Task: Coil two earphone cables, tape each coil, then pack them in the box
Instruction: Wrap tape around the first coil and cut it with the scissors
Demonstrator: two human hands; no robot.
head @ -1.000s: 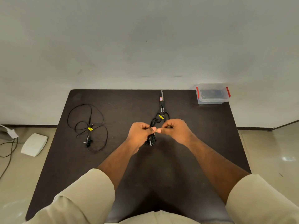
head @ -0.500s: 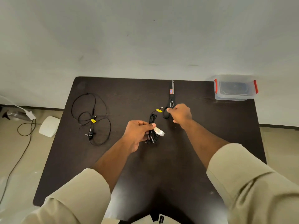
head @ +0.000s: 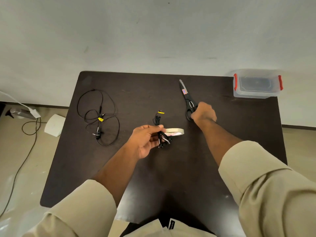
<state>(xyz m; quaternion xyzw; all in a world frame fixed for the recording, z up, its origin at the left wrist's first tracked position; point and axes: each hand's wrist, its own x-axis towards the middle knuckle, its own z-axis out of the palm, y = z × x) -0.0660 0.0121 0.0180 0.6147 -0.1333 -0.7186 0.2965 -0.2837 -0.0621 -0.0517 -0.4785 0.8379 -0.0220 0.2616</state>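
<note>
My left hand [head: 145, 141] pinches a coiled black earphone cable [head: 161, 134] above the middle of the dark table [head: 188, 177]. A roll of pale tape [head: 174, 131] hangs beside the coil, to its right. My right hand [head: 203, 114] grips the handles of black scissors [head: 187, 98], whose blades point toward the wall. A second black earphone cable [head: 99, 117] lies loose and spread out at the table's left. A clear plastic box [head: 257, 85] with red clips, lid on, stands at the far right corner.
A white wall runs right behind the table. On the floor to the left lie a white flat device [head: 54, 124] and a trailing cable [head: 25, 142]. My beige sleeves fill the bottom of the view.
My right hand let go near the coil, reached right and back, and closed on the scissors' handles. The left hand kept the coil, with the tape roll now showing beside it.
</note>
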